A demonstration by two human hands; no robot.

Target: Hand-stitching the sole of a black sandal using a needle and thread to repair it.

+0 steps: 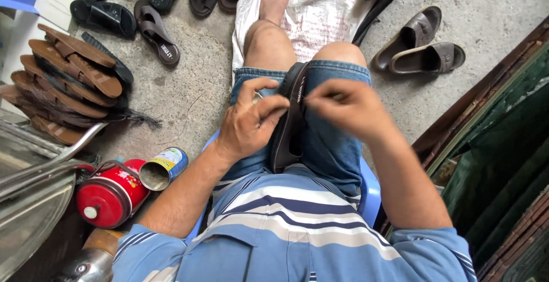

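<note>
Concrete floor | dark sandal [289, 123] on lap, between 2 hands [251, 123]

one head-worn view, looking steeply down, close over the lap, concrete floor [189, 96] beyond the knees

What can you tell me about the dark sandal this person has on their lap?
The sandal is dark brown, leather-like, with a thick sole and a wide strap. It stands on edge between the thighs, lengthwise along the lap, resting on blue denim shorts. The left hand grips its side, and the right hand pinches at the upper edge. Any wear or damage is hard to tell.
</note>
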